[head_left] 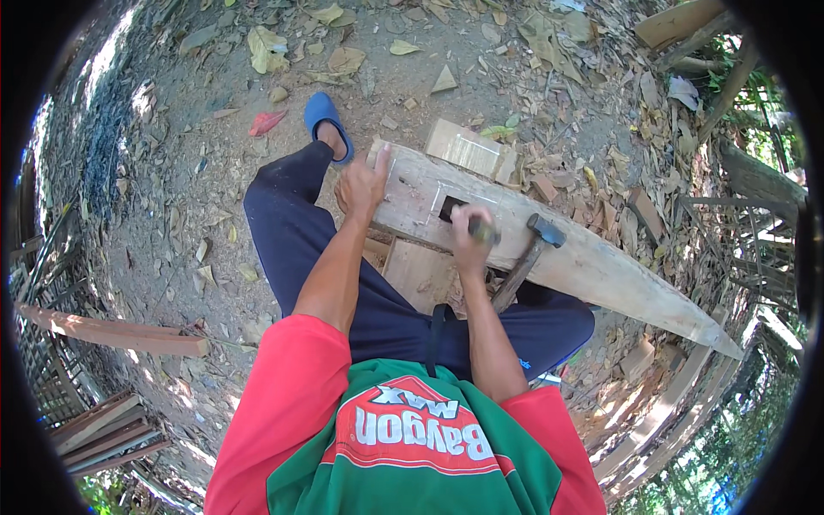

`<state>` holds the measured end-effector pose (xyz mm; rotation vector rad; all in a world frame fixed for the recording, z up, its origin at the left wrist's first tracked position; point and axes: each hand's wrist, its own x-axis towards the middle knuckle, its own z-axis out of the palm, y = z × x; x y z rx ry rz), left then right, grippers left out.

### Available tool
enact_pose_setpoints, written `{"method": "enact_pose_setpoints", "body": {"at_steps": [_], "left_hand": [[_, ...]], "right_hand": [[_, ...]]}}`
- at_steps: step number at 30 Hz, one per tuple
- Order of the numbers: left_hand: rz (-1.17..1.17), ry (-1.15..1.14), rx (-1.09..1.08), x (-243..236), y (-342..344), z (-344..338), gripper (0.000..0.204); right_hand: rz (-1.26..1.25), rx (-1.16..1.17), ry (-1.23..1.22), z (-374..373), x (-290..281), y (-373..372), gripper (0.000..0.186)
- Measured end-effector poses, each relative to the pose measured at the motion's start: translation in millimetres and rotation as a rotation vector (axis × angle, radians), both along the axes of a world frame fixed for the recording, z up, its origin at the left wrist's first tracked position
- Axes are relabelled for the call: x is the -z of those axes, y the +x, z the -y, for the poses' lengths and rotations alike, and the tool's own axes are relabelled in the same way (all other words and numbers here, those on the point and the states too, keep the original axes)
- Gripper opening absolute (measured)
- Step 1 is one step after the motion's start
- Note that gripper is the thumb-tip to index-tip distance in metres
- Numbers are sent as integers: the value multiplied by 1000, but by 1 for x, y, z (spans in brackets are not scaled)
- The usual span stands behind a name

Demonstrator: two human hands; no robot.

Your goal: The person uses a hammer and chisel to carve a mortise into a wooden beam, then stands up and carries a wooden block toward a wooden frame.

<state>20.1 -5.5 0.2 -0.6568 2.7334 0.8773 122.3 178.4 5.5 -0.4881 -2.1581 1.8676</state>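
Observation:
A long wooden beam [592, 266] lies slanting across in front of me, its tapered end at the right. Around its left end my left hand [362, 184] is closed, the thumb lying along the top. My right hand [470, 249] grips a tool with a thick round handle [486, 230], like a chisel; its blade is hidden and the hand is slightly blurred. Right beside that fist a dark rectangular hole [449, 209] is cut into the beam, with pale marked lines about it. A hammer [547, 231] rests with its head on the beam and its handle toward my leg.
Under and behind the beam are wood blocks [463, 148] and a lighter board [419, 273]. Leaves and wood scraps litter the dirt ground [215, 163]. To the left lie a long timber [129, 333] and stacked boards [107, 433]. My foot wears a blue clog [322, 112].

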Motion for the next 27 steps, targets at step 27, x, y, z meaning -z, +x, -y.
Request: {"method": "enact_pose_setpoints", "body": {"at_steps": [27], "left_hand": [[22, -10, 8, -1, -9, -2, 62]], "right_hand": [[164, 44, -364, -13, -2, -87, 16]]}}
